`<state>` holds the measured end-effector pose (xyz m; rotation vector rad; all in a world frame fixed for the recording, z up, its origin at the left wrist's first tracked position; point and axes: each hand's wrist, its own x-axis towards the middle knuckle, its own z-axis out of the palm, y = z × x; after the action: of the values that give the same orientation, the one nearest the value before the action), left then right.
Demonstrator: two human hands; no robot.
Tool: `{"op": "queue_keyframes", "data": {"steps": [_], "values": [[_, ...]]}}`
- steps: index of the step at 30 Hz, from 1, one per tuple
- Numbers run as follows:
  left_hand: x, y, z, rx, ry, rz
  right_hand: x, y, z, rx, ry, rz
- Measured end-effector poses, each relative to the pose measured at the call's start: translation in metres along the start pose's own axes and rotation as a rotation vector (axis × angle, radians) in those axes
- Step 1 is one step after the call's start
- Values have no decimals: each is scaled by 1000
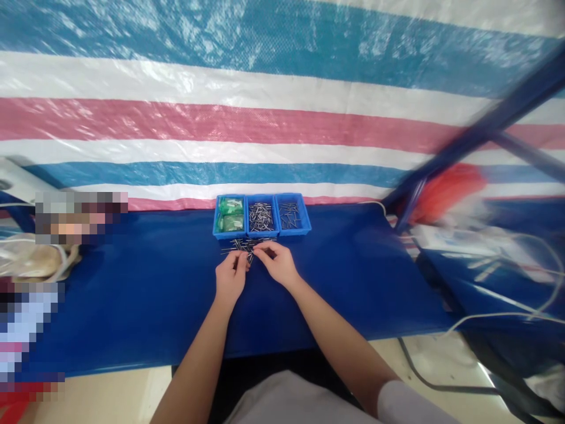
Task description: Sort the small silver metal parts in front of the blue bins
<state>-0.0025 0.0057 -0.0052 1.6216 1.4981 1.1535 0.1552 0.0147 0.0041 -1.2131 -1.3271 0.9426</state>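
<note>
A loose pile of thin dark metal pins lies on the blue table just in front of three blue bins. My left hand is at the near left side of the pile, thumb and fingers pinched together. My right hand reaches in from the right, its fingertips also closed, close to the left ones. What either hand pinches is too small to make out. The left bin holds green-and-white packets, the middle bin many metal pins, and the right bin fewer pins.
The blue table ends at a striped plastic sheet behind it. A blue metal frame slants up at the right, beside a red bag and white cables. Blurred, pixelated items are at the left edge.
</note>
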Motion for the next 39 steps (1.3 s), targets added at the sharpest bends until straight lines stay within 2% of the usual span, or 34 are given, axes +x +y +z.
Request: {"op": "queue_keyframes", "data": {"steps": [5,10,20,27,39], "values": [[0,2,0,-47,10,-14,0,-2,0,1,-24,-33],[0,4,1,-124,-28,-8,0,-3,0,29,-24,-19],[0,0,-2,-3,-29,25,-1,-5,0,6,-51,-10],[0,1,1,-132,-21,-16,-1,-6,0,33,-35,-6],[1,0,-3,-11,-56,38,-1,-6,-1,21,-62,-35]]}}
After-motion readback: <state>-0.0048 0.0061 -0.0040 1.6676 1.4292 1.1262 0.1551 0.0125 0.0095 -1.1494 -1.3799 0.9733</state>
